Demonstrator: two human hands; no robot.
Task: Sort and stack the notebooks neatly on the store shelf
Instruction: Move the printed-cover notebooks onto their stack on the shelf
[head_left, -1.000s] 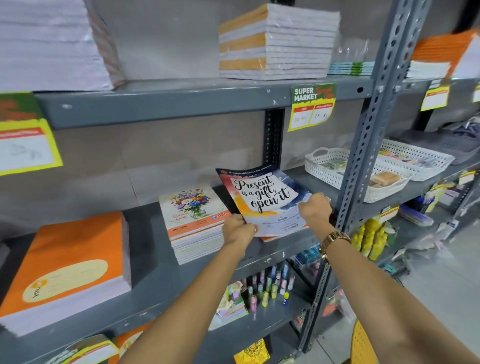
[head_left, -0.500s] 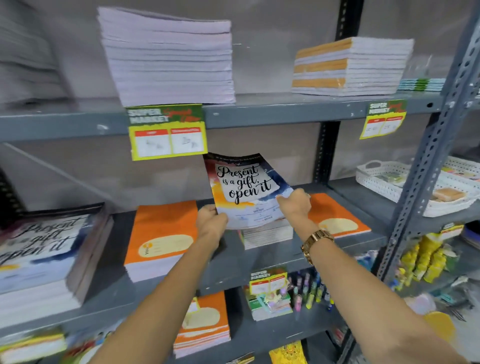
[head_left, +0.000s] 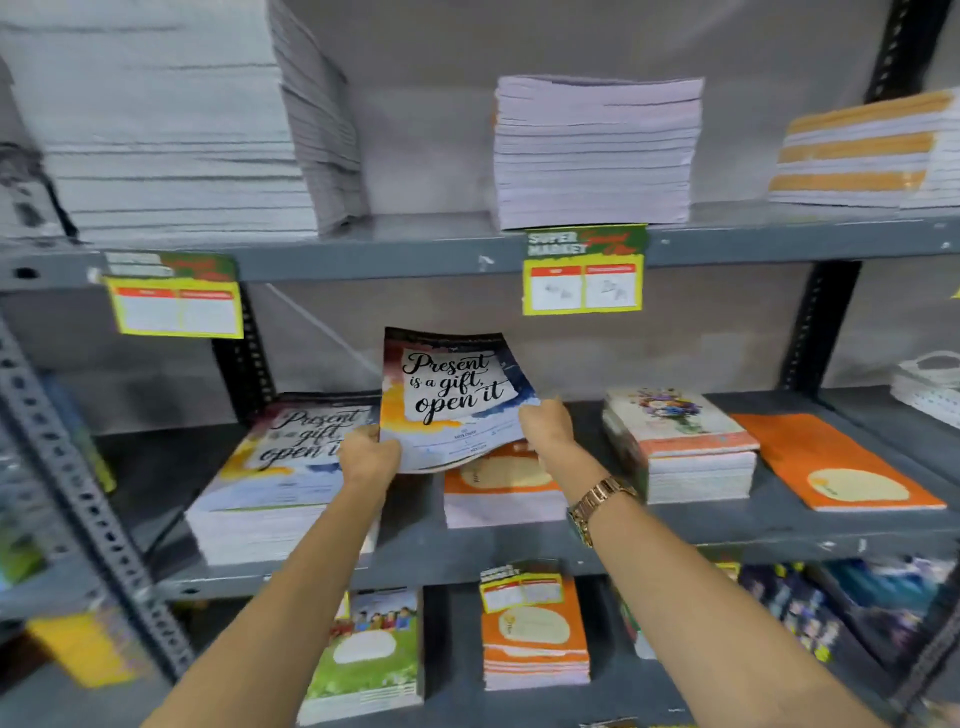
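Held item: I see one "Present is a gift, open it" notebook (head_left: 452, 400) lifted above the middle shelf (head_left: 519, 551), cover facing me, top tilted away, lower edge bowed.
Left hand (head_left: 366, 457): fingers curled shut, pinching the notebook's lower left corner.
Right hand (head_left: 548, 428): fingers pressed together on the lower right edge; a gold watch (head_left: 597, 506) sits on this wrist.
Matching stack (head_left: 280, 478): same cover, lying flat on the middle shelf just left of the held notebook.
Orange stack (head_left: 501, 493): directly below the held notebook, partly covered by it.
Floral stack (head_left: 680, 447): to the right, beside a flat orange notebook (head_left: 836, 462).
Shelving: grey steel boards on perforated uprights (head_left: 93, 514), against a plain grey wall.
Upper shelf (head_left: 415, 254): carries white paper stacks (head_left: 597, 150), with yellow price tags (head_left: 584, 270) clipped to its front lip.
Lower shelf: holds a green-cover stack (head_left: 369, 654) and an orange stack; print too blurred for me to read.
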